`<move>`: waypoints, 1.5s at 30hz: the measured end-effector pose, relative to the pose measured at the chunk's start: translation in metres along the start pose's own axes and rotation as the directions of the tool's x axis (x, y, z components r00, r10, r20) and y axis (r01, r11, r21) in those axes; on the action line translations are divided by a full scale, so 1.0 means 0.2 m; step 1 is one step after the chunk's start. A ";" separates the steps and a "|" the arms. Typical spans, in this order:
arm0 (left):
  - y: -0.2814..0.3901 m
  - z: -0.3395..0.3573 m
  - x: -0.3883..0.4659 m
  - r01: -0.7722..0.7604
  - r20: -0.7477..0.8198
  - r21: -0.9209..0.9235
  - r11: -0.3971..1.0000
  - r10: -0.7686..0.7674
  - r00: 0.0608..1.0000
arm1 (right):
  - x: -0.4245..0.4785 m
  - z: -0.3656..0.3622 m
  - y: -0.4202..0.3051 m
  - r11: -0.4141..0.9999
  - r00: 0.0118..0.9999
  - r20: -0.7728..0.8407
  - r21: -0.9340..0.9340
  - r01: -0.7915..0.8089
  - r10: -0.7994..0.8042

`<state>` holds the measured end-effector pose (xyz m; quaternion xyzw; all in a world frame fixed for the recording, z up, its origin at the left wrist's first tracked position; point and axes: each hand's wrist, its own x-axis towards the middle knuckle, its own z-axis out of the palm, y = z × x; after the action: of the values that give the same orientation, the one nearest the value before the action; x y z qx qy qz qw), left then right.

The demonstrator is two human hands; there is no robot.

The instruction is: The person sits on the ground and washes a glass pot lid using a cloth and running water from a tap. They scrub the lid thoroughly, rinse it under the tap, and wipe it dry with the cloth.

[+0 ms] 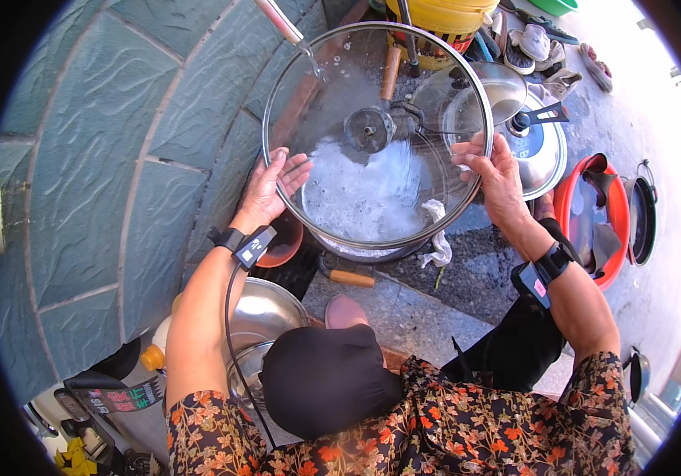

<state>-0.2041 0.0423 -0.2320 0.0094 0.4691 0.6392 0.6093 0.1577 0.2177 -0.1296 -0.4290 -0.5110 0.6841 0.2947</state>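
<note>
A large round glass lid (328,107) with a metal rim and a dark central knob fitting is held up at a tilt. My left hand (272,187) supports its left rim, fingers spread and partly behind the glass. My right hand (495,172) grips the right rim between thumb and fingers. Water runs from a pipe (284,24) onto the lid's upper left. Below, seen partly through the glass, is a pan of sudsy water (364,196) with a wooden handle (349,278) at its near side. A wet white cloth (438,238) hangs by the pan's right edge.
A stone-tiled wall (108,149) rises at left. Metal bowls (269,303) stand near my left leg. At right are another pot lid (545,149), an orange basin (566,184) with water and a dark pan (644,220). A yellow bucket (447,24) and several shoes (534,41) stand beyond.
</note>
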 end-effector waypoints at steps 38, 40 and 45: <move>-0.15 -0.08 -0.14 0.056 -0.074 -0.025 0.998 -0.058 0.996 | 0.15 -0.07 0.24 0.921 0.950 0.017 0.243 -0.306 0.311; -0.15 -0.04 -0.13 0.064 -0.056 0.013 0.998 -0.064 0.996 | 0.12 -0.12 0.24 0.915 0.951 0.006 0.268 -0.300 0.310; -0.02 0.09 -0.14 0.043 -0.039 0.129 0.991 -0.038 0.999 | 0.05 -0.16 0.28 0.858 0.884 -0.002 0.242 -0.453 0.467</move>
<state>-0.1841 0.0307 -0.2084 0.0277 0.5207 0.5950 0.6116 0.1836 0.2231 -0.1888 -0.5212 -0.3001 0.7767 0.1869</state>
